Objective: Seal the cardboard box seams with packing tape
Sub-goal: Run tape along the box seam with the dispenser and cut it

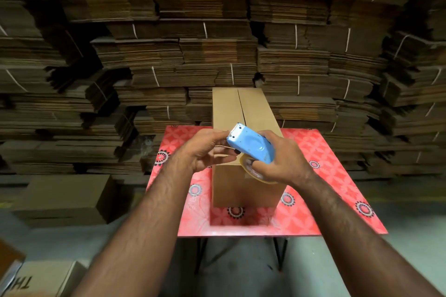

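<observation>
A single head-worn wide-angle view looks forward and steeply down from the person's own standpoint, close over both forearms. It faces a red patterned desk [325,176] set near and centred, with a wall of stacked flattened brown cardboard sheets [193,55] filling the background, bowed at the edges.

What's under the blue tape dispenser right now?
Under the blue tape dispenser, the tape roll shows partly, gripped by the right hand. Below is the cardboard box top; its centre seam there is covered.
</observation>
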### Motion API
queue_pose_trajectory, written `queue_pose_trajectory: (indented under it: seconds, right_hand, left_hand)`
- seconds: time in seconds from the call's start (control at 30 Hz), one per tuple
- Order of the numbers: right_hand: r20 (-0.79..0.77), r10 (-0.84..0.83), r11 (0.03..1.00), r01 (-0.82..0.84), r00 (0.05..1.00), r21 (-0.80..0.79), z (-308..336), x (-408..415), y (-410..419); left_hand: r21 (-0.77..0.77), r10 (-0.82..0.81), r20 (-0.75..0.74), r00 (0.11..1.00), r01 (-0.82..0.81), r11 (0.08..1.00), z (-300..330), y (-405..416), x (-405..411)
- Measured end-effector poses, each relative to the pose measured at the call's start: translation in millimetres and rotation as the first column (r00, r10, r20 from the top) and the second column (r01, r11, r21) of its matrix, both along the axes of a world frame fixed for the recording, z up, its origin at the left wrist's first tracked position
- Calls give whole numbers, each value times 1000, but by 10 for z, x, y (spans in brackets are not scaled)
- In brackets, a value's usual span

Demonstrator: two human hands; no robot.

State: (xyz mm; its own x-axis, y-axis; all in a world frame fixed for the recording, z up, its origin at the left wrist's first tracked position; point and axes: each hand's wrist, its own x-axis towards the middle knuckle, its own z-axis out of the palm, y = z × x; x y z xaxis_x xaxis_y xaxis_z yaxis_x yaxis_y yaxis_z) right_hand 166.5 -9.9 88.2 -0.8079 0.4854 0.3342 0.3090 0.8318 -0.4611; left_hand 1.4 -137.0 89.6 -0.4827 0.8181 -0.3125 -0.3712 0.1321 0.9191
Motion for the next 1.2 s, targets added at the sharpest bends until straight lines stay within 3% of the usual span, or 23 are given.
queue_pose_trajectory:
  seconds: [0.17,0.37,0.5,0.73,1.03,1.2]
  right_hand:
    - [-21,44,999,-43,999,8,-38,20,159]
    - [19,94,989,-95,995,114,-106,44,523]
    - [73,176,958,-187,982,219,-104,79,854]
    - [137,284,913,-311,949,262,37,1,1241]
    - [188,373,859,-414,909,301,95,-207,1379]
    - [172,410,828,-445,896,342,70,-269,1394]
  left_hand:
    - [-2,62,4,998,-62,998,-17,69,78]
    - [13,177,-149,973,-177,984,-22,341,225]
    - [22,338,-286,897,-346,938,-109,520,320]
    - [89,547,-295,783,-547,832,-147,763,456]
    - [31,563,-276,779,-578,815,-100,771,373]
    - [35,605,-307,735,-627,778,-160,797,251]
